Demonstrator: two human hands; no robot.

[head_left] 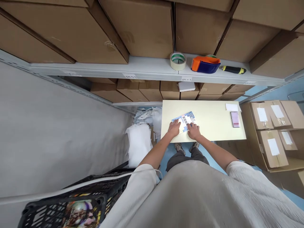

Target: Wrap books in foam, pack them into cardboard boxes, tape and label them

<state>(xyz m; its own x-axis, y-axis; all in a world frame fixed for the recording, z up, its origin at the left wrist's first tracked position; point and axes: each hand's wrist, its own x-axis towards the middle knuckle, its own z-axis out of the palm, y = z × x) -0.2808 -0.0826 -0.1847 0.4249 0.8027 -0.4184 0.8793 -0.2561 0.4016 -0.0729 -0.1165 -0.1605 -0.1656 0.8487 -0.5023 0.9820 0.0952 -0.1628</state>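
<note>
A blue and white printed book or booklet (184,121) lies at a slant on the pale yellow board (213,126). My left hand (174,128) rests on its left edge, with the fingers pointing up and partly spread. On the lower right part of the booklet lies my right hand (193,131), its fingers bent, apart and touching the cover. A pink-purple item (235,119) and a white slip (231,107) are at the right end of the board.
Cardboard boxes fill the shelf (152,68) ahead, with a tape roll (178,61), an orange and blue tape dispenser (205,64) and a cutter (233,70) on its edge. White packaging (139,144) and a black crate (102,199) stand left, boxed cartons (273,147) right.
</note>
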